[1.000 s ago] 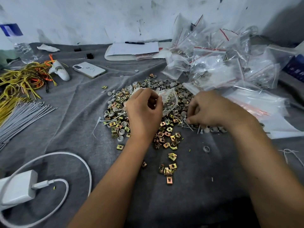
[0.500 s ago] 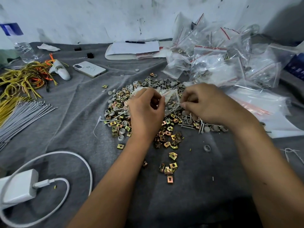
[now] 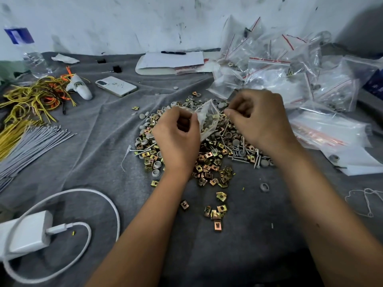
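1. Bare grey desk (image 3: 238,255) lies between the forearms, with a charger (image 3: 27,233) at 8 o'clock.
2. The left hand (image 3: 178,139) pinches the 9 o'clock edge of the bag (image 3: 208,119), held over the pile (image 3: 223,150) mid-desk.
3. The right hand (image 3: 259,121) curls at the bag's 3 o'clock rim; what it pinches is unclear.
4. A heap (image 3: 290,75) of bags crowds the pile's 2 o'clock edge, and a phone (image 3: 116,86) lies at 11.
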Demonstrator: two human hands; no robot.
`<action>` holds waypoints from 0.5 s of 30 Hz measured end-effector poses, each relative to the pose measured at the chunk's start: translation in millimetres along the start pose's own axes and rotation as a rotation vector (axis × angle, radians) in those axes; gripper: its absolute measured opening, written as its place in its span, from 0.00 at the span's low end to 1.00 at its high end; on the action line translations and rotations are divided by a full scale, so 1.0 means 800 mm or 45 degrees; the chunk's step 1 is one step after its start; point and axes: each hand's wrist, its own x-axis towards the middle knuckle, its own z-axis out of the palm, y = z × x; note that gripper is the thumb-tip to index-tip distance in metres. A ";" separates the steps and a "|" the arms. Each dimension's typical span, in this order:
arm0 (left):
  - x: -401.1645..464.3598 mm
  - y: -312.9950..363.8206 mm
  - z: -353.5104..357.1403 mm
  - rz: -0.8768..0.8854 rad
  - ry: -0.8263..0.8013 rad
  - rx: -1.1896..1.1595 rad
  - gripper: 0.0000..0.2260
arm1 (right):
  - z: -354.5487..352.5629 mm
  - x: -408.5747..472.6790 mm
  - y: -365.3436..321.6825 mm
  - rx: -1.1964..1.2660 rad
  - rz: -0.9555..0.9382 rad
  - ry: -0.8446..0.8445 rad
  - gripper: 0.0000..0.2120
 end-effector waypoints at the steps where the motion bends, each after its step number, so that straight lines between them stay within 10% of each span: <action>1: 0.001 0.000 0.000 -0.024 0.017 -0.005 0.06 | 0.000 -0.001 0.004 -0.054 -0.019 -0.113 0.05; 6: 0.002 0.000 -0.001 -0.063 0.049 0.003 0.06 | 0.021 -0.005 0.014 -0.522 -0.238 -0.778 0.14; 15: 0.001 0.000 -0.001 -0.076 0.016 0.006 0.05 | 0.026 -0.003 0.026 -0.171 -0.138 -0.647 0.08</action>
